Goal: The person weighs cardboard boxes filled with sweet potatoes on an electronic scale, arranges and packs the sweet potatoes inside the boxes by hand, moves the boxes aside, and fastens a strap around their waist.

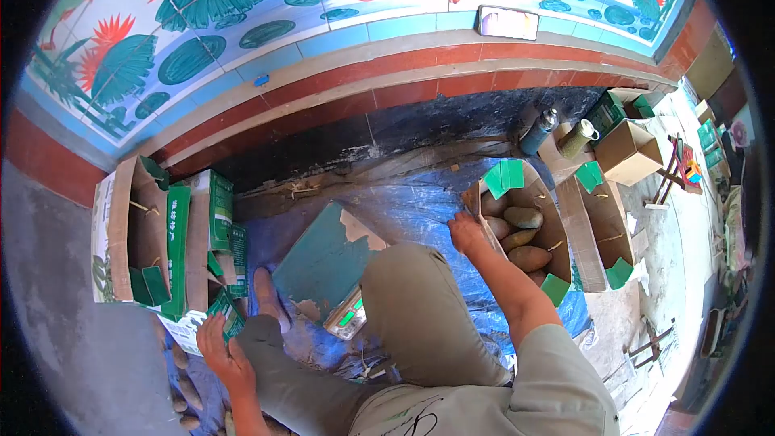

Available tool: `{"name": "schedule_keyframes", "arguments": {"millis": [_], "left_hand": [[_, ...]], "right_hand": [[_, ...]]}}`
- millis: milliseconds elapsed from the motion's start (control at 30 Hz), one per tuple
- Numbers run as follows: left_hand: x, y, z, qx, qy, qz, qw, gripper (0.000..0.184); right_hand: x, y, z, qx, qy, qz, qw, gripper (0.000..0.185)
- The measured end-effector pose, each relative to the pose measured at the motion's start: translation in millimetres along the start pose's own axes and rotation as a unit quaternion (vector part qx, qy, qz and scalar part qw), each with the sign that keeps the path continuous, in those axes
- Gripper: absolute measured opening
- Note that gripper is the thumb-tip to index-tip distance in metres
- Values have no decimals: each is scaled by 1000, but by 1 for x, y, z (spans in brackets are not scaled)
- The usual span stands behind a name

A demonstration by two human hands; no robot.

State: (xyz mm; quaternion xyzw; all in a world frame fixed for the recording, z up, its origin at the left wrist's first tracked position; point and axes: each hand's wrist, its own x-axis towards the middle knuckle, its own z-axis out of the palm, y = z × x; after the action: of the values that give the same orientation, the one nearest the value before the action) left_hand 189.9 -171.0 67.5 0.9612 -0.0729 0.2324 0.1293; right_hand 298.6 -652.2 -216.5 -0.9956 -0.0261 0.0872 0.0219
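My right hand [466,234] reaches to the left side of an open cardboard box [555,226] that holds several brownish-green root vegetables [523,218]. Its fingers lie near the box edge, and what they grip, if anything, cannot be made out. My left hand [222,349] is low at the left, beside a green and white box [187,329], with its fingers apart and nothing in them. Between my knees and the wall, a worn teal board [323,258] rests above a scale with a lit green display [347,319].
Empty open boxes stand at the left [145,234] and right [597,226]. A thermos [539,131] and a jug [578,139] stand by the wall. A phone [508,23] leans on the ledge. Blue sheeting [412,206] covers the floor. More vegetables [190,391] lie at the lower left.
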Motion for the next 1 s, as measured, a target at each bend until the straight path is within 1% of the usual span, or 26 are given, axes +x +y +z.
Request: {"name": "schedule_keyframes", "arguments": {"millis": [67,233,333,433,533,633,733,833,933,1000], "left_hand": [[-1,0,-1,-1,1,-14,1000,39],[-2,-2,-2,8,-2,-17,1000,36],[-2,-1,-3,10,-6,-22,1000,35],[-2,-2,-2,13,-12,-21,1000,34],[-1,-2,-1,20,-16,-19,999,34],[0,-1,0,21,-21,-19,999,34],[1,-1,0,21,-21,-20,999,34],[0,-1,-1,21,-22,-25,999,34],[-1,-2,0,22,-22,-29,999,35],[-1,-2,0,23,-23,-31,999,35]], "right_hand": [[9,2,0,-36,-19,-16,999,20],[30,5,-12,-156,-75,-55,983,23],[36,9,-2,-220,-78,-29,972,26],[32,10,-6,-270,-101,-26,957,29],[35,10,-12,-275,-126,-19,953,32],[41,20,3,-298,-125,-16,946,33],[52,26,17,-334,-153,10,930,35],[54,32,22,-338,-178,24,924,37],[52,37,23,-372,-157,31,914,38],[47,42,13,-352,-166,16,921,39]]}}
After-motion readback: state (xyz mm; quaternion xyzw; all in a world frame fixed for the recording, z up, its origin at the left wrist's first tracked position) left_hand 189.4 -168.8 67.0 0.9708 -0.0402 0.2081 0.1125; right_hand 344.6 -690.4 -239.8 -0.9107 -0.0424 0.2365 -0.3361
